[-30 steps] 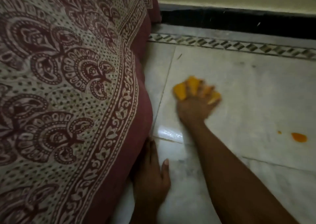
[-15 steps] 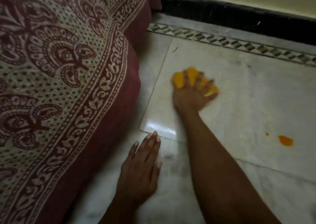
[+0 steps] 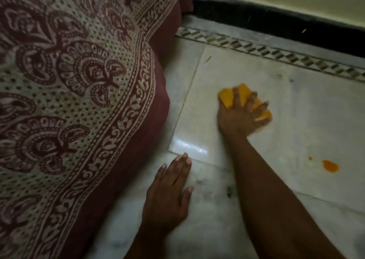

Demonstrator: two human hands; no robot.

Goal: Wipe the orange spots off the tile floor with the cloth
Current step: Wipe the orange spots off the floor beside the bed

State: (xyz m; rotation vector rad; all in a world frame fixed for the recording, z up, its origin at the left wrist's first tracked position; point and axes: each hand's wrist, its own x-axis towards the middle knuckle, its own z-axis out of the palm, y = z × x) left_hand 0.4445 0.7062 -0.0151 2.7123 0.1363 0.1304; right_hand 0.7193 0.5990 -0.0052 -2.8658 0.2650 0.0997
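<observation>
The yellow-orange cloth point(image 3: 242, 95) lies bunched on the pale tile floor point(image 3: 296, 110) under the right hand point(image 3: 240, 118), which presses it down with fingers spread and curled over it; folds of cloth show between the fingers point(image 3: 237, 98) and past the fingertips. Well off to the right of that grip and nearer the person, an orange spot point(image 3: 330, 166) sits on the same tile, with a much smaller orange speck point(image 3: 310, 158) just to its left. Neither touches the cloth. To the left of the grip and nearer the person, the left hand point(image 3: 169, 195) rests flat on the floor, fingers straight and close together, tips at a tile joint beside a bright glare patch. Further left, a maroon and cream patterned fabric point(image 3: 75, 100) drapes down to the floor. Beyond the cloth runs a patterned border strip point(image 3: 276, 54), then a black skirting point(image 3: 276, 20) below a pale wall.
</observation>
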